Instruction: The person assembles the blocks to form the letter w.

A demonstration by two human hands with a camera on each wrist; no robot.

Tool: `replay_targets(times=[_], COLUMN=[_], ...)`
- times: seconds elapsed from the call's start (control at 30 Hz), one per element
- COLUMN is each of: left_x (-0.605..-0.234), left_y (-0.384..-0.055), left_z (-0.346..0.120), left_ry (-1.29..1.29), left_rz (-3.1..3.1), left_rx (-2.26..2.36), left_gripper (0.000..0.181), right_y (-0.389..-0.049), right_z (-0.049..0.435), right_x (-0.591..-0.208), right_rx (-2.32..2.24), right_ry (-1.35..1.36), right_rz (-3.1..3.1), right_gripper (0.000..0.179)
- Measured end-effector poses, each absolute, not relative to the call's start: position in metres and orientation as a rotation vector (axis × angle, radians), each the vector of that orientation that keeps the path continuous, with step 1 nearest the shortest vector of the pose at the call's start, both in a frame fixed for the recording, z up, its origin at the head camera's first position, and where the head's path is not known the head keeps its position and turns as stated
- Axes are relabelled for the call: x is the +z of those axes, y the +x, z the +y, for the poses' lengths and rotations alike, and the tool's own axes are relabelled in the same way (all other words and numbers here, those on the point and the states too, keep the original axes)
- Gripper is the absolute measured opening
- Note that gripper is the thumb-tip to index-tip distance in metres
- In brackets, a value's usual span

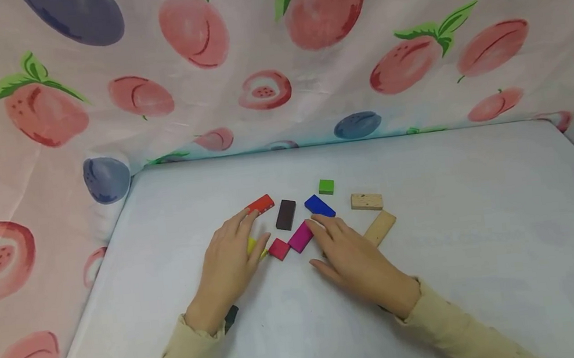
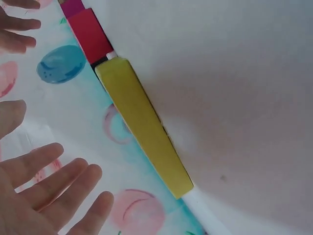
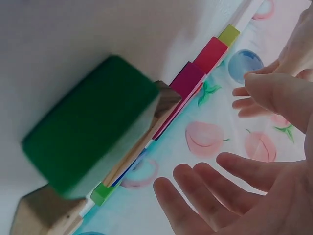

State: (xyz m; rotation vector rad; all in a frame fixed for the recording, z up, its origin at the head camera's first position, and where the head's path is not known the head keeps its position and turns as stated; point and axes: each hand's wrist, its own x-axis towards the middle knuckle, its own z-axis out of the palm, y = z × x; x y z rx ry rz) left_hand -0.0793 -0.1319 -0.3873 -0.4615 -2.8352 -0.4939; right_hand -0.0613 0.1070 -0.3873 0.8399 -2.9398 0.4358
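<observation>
My left hand (image 1: 227, 261) hovers above a yellow block (image 1: 258, 247), its fingers spread, partly hiding that block and an orange-red block (image 1: 262, 204). In the left wrist view, the hand (image 2: 54, 196) has nothing between its fingers. My right hand (image 1: 350, 257) hangs, fingers loosely extended, over the end of a magenta block (image 1: 301, 237) and near a blue block (image 1: 319, 206). Its fingers (image 3: 195, 196) look empty in the right wrist view. A dark green block (image 3: 93, 127) looms there, hidden in the head view. Between the hands lies a small red block (image 1: 279, 249).
A dark brown block (image 1: 286, 214), a small green block (image 1: 326, 187) and two plain wooden blocks, one level (image 1: 366, 201) and one slanted (image 1: 382, 227), lie on the white table (image 1: 482, 240). A dark block (image 1: 231, 318) pokes out beside my left wrist. Fruit-printed cloth (image 1: 251, 42) hangs behind.
</observation>
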Motion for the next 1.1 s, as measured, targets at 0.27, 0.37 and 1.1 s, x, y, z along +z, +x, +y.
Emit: replay_targets(times=[0.27,0.37,1.1], left_x=[-0.382,-0.381,-0.391], left_y=[-0.088,-0.091,-0.117], left_z=[-0.137,-0.140,-0.149], left_ry=[-0.434,-0.424,-0.388], left_rz=[-2.842,-2.840,-2.882], left_rx=[-0.552,-0.553,-0.747], left_gripper=[0.049,0.047,0.039], right_y=[-0.066,-0.068,-0.077], right_z=[0.094,0.089,0.051], right_x=[-0.384,-0.384,-0.388], right_rx=[0.434,0.453,0.677], right_ry=[0.868,0.889,0.919], right_rz=[-2.994,-2.984,-3.076], right_gripper=[0.068,0.066,0.062])
